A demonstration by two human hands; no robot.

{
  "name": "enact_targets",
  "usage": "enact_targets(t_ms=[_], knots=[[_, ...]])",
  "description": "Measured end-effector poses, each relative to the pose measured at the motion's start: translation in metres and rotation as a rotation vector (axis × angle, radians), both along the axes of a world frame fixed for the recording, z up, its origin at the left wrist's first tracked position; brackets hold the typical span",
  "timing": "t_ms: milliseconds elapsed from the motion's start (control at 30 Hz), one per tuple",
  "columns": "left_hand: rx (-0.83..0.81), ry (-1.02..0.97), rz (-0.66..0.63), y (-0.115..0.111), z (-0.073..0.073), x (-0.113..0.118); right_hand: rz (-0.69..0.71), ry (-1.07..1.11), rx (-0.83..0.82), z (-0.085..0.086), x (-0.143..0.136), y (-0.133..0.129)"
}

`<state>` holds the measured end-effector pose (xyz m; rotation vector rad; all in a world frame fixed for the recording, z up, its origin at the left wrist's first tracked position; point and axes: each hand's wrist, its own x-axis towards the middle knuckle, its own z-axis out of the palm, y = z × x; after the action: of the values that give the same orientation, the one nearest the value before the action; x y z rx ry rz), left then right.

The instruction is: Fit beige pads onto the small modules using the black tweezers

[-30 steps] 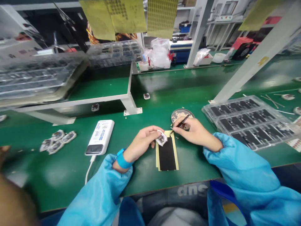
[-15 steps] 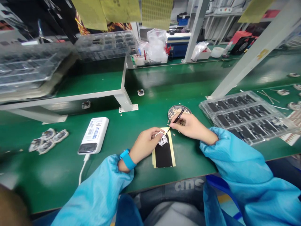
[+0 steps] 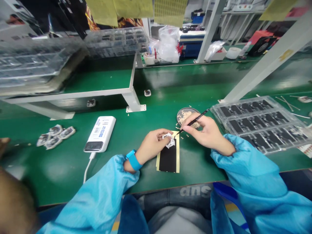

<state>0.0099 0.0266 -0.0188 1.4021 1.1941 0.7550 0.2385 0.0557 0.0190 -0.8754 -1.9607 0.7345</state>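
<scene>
Between thumb and fingers, my left hand [image 3: 153, 144] grips a small white plastic housing [image 3: 169, 140], tilted above a black sheet with yellow edges [image 3: 168, 159]. My right hand [image 3: 203, 130] is closed around black tweezers [image 3: 196, 119], held like a pen. Their tip points down and left, close to the housing and the sheet's top edge; I cannot tell whether it touches or carries anything. Just behind my right hand sits a round dish [image 3: 182, 113] of tiny beige parts, with several more scattered on the green bench around it.
A white power bank [image 3: 100, 133] with a cable lies to the left, beside several white housings [image 3: 55, 136]. Clear trays of black parts [image 3: 255, 120] stand at the right. A shelf leg [image 3: 133, 99] and a slanted post [image 3: 258, 53] rise behind. Another person's arm [image 3: 14, 198] shows at the left edge.
The whole view has shifted slightly. My right hand has turned so the tweezers lie flatter, their rear end reaching further right. The white housing is tilted differently in my left hand. Another person's arm shows more at left.
</scene>
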Motion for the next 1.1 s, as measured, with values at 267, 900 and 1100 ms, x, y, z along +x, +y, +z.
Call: enact_targets(t_ms=[267,900,1100], knots=[[0.069,0.140,-0.032,-0.001,0.000,-0.003,0.115,-0.091,0.152,-0.006,-0.007,-0.003],[0.115,0.200,-0.041,-0.002,-0.008,-0.004,0.151,-0.174,0.194,-0.013,-0.007,-0.001],[0.092,0.192,-0.045,-0.003,-0.002,-0.004,0.106,-0.136,0.145,-0.007,-0.007,-0.004]])
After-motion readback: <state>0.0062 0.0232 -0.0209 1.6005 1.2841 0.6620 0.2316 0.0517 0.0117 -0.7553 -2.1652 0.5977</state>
